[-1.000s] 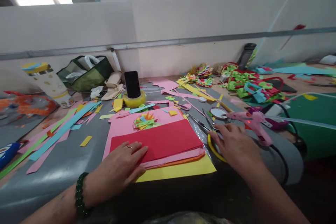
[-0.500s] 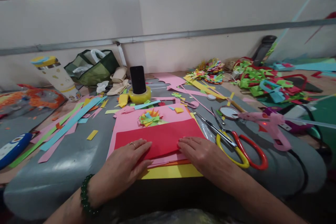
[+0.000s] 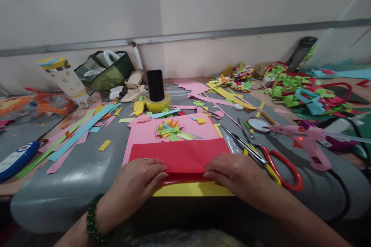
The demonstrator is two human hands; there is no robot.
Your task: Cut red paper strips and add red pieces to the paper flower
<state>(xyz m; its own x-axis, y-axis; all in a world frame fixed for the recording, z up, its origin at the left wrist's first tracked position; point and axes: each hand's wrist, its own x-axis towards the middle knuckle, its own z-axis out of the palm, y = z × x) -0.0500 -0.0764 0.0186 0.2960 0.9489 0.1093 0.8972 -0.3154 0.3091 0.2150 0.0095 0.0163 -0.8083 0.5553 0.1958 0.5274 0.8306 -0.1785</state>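
Note:
A sheet of red paper (image 3: pixel 181 156) lies across the middle of the work surface, with a fold along its near edge. My left hand (image 3: pixel 137 179) pinches that edge at the left, fingers on top and thumb in front. At the right end, my right hand (image 3: pixel 236 170) grips the same edge with its fingers pressed together. Pink paper (image 3: pixel 142 128) and yellow paper (image 3: pixel 193 190) show from beneath the red sheet. Just beyond it sits a paper-strip flower (image 3: pixel 169 130) in green, orange and blue.
Scissors with red handles (image 3: pixel 285 170) and yellow-handled ones lie right of the papers, beside a pink glue gun (image 3: pixel 311 139). A phone (image 3: pixel 155 86) leans in a yellow tape roll (image 3: pixel 157 104). Paper strips (image 3: pixel 84 129) and a tumbler (image 3: pixel 68 83) are at left.
My fingers have gone from lying flat on the red paper to pinching its near edge, which is now rolled or folded over. The view has shifted slightly.

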